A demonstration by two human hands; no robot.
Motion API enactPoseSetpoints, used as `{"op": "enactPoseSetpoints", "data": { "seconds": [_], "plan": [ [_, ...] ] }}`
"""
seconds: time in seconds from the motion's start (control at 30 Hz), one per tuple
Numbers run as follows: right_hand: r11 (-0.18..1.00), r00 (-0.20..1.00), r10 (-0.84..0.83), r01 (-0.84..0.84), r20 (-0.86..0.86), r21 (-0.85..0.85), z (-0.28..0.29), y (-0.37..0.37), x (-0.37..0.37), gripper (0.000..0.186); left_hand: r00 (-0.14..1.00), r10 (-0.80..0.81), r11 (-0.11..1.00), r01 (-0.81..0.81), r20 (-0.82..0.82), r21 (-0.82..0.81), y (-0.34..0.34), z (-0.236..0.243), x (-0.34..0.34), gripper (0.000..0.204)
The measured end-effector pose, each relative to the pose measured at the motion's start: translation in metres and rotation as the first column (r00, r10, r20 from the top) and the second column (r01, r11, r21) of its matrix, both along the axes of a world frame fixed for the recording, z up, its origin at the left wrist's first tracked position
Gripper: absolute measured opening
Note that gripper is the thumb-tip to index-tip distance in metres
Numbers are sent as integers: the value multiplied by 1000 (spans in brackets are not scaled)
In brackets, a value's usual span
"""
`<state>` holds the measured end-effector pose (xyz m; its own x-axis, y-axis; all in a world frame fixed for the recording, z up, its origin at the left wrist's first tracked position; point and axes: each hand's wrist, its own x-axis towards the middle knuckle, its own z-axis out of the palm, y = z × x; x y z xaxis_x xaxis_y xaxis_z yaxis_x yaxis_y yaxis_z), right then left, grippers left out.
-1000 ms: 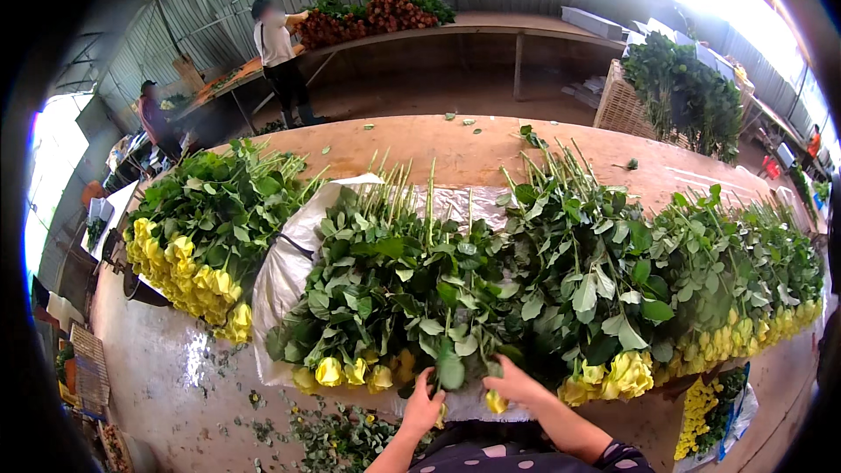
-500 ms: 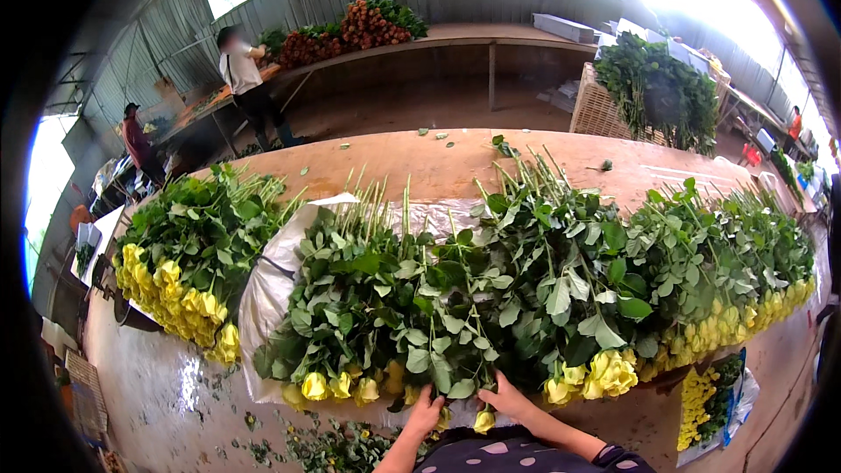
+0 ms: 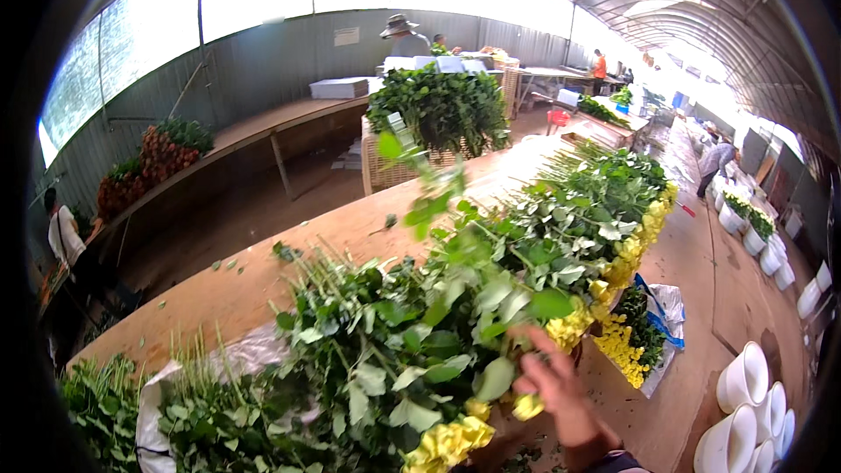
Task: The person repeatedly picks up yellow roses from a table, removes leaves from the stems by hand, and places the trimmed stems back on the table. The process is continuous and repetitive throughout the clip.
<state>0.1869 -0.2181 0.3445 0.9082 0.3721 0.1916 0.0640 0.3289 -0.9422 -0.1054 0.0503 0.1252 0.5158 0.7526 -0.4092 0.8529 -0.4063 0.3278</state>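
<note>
- Yellow rose (image 3: pixel 528 405): 1 stem with a yellow bud sat in the right hand (image 3: pixel 550 385) at the near edge of the desk (image 3: pixel 263 273), its leafy stalk rising up and away over the flower pile.
- The right hand came in from the lower edge with its fingers curled around the stem just above the bud, touching the green leaves beside it.
- The left hand was out of sight, so whether the 2 hands were apart or together could not be told.
- A long heap of yellow roses (image 3: pixel 455 315) lay across the wooden desk, cut stem ends pointing to the far side and yellow heads hanging over the near edge.
- A white plastic sheet (image 3: pixel 236 355) showed under the left part of the heap.
- More yellow blooms in a wrapper (image 3: pixel 644 337) sat low beside the desk, to the right of the hand.
- White buckets (image 3: pixel 745 381) stood stacked on the floor at the far right.
- A wicker crate of green foliage (image 3: pixel 438 114) stood beyond the desk.
- A bench along the metal wall carried red flowers (image 3: pixel 153 158).
- A person in a hat (image 3: pixel 401 32) stood behind the crate; another in white (image 3: pixel 63 236) was at the far left.
</note>
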Motion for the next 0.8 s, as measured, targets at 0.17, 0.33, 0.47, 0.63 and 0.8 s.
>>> {"op": "enactPoseSetpoints", "data": {
  "seconds": [0.17,0.33,0.47,0.63,0.8],
  "plan": [
    [715,821,-482,571,306,-404,44,-127,92,37,998,25,995,-19,55,-95,-5,1,16,51],
    [336,642,-448,766,622,-548,73,-261,258,34,939,152,987,-126,309,-100,-4,-7,-10,49],
    [-440,279,-206,830,938,-343,93,-343,364,47,896,80,995,-97,436,17,18,-52,-21,38],
    [710,726,29,469,687,-525,54,-116,159,39,465,712,688,-311,526,-656,2,25,9,48],
    [362,366,918,-620,152,-696,-48,108,-74,30,555,687,697,-322,468,-641,-18,64,18,47]
  ]
}}
